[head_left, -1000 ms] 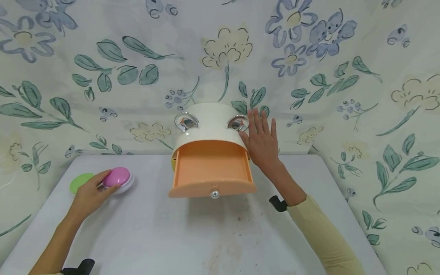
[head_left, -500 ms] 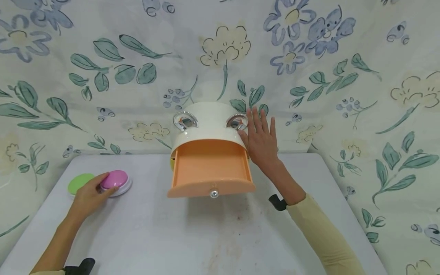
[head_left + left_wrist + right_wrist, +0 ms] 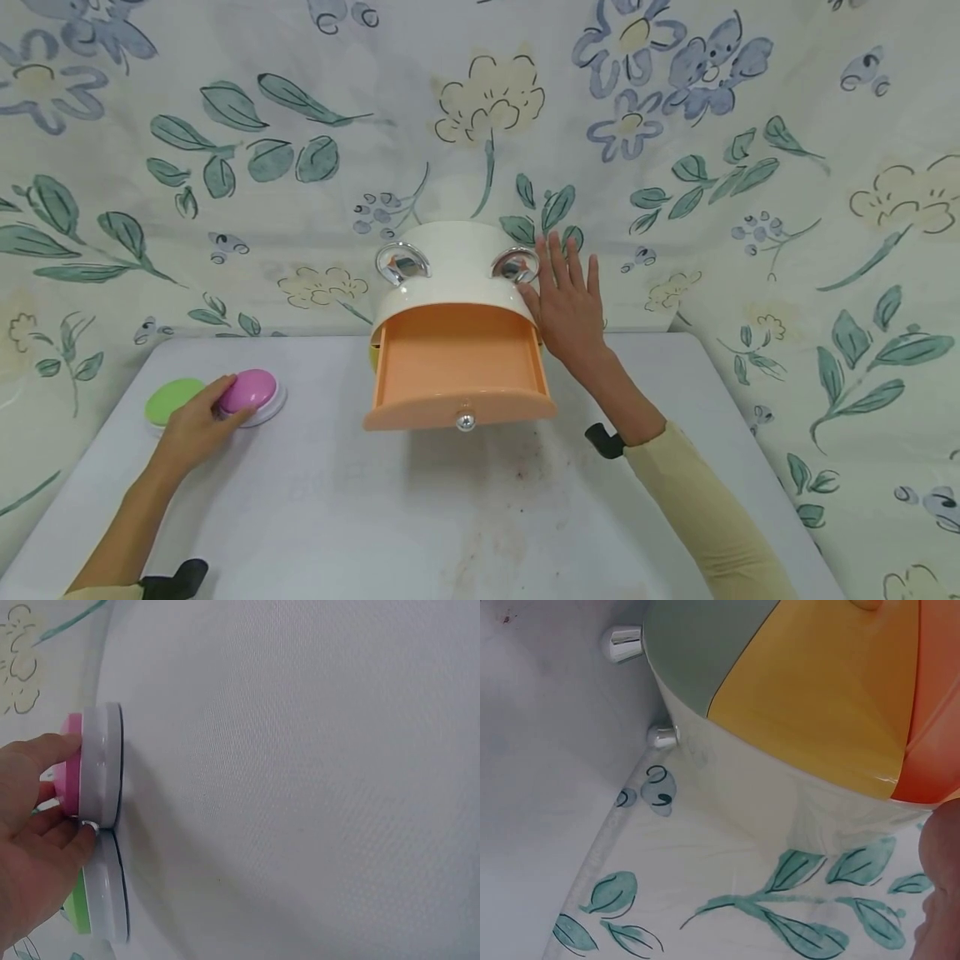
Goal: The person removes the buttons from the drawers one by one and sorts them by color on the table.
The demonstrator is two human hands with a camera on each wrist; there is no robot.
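Observation:
A cream drawer cabinet (image 3: 457,275) stands at the back of the white table (image 3: 390,508); its top orange drawer (image 3: 459,367) is pulled out and looks empty. My right hand (image 3: 568,302) lies flat with straight fingers against the cabinet's right side. From the right wrist view I see the cabinet's lower yellow drawer (image 3: 817,697) and a grey-green one (image 3: 705,645). My left hand (image 3: 197,423) grips a pink round button with a white base (image 3: 253,392) at the table's left, its fingers (image 3: 45,761) curled on the pink cap (image 3: 72,769). A green button (image 3: 169,398) lies just beside it.
Floral cloth (image 3: 225,167) covers the wall behind and both sides of the table. Two chrome ring handles (image 3: 402,262) sit on the cabinet's top. The drawer's chrome knob (image 3: 465,422) juts toward me. Brownish stains (image 3: 517,475) mark the table's middle.
Nothing has clearly moved; only the view shifted slightly. My left hand stays on the pink button and my right hand stays against the cabinet.

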